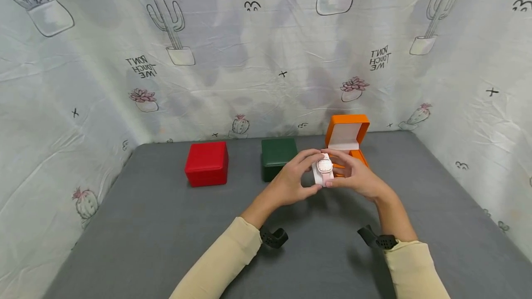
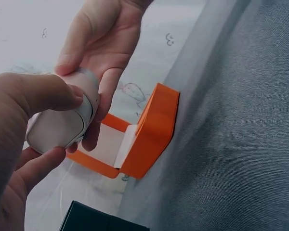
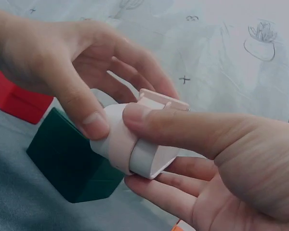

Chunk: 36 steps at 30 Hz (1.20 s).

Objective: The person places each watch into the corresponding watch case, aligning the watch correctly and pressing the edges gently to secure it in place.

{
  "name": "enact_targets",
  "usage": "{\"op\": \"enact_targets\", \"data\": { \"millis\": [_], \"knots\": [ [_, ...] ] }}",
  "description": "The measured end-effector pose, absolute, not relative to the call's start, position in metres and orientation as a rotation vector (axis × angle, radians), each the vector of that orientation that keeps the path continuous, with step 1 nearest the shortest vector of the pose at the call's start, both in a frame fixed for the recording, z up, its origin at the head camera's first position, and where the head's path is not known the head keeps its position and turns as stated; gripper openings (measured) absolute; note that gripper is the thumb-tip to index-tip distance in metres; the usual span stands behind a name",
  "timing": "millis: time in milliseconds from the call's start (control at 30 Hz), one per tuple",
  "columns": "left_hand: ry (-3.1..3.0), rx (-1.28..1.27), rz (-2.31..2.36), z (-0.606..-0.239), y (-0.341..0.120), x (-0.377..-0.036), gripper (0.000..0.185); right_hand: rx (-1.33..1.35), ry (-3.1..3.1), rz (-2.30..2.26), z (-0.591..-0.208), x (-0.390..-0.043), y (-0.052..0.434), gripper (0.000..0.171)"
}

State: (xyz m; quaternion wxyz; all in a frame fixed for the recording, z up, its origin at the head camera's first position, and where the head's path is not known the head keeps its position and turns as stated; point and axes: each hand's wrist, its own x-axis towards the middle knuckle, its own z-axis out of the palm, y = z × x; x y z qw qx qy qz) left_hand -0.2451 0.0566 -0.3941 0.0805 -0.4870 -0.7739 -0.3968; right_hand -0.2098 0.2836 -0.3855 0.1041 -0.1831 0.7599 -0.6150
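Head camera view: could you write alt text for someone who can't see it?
Two hands, left and right, hold a pink watch on a white cushion above a grey table. Behind them stands an open orange box, with closed green and red boxes to its left.

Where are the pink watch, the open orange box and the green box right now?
pink watch point(image 1: 324, 165), head view, on its face.
orange box point(image 1: 347, 126), head view, on its raised lid.
green box point(image 1: 277, 152), head view, on its top.
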Motion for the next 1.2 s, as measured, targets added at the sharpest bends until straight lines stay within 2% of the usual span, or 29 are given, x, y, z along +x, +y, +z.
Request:
{"op": "enact_targets", "data": {
  "millis": [300, 600, 867, 1200],
  "knots": [
    [-2.333, -1.505, -1.260, -0.388, 0.074, -0.255, 0.059, -0.448, 2.269, -1.875, -0.389, -0.211, 0.297, 0.074],
    [-2.487, -1.490, -1.129, -0.389, 0.106, -0.272, 0.063, -0.274, 2.458, -1.883, -0.395, -0.210, 0.320, 0.066],
    [-2.622, -1.421, -0.983, -0.393, 0.140, -0.286, 0.063, -0.113, 2.495, -2.094, -0.399, -0.206, 0.332, 0.059],
    [-2.720, -1.344, -0.991, -0.401, 0.171, -0.291, 0.061, 0.016, 2.686, -1.929, -0.404, -0.209, 0.336, 0.051]
  ]
}}
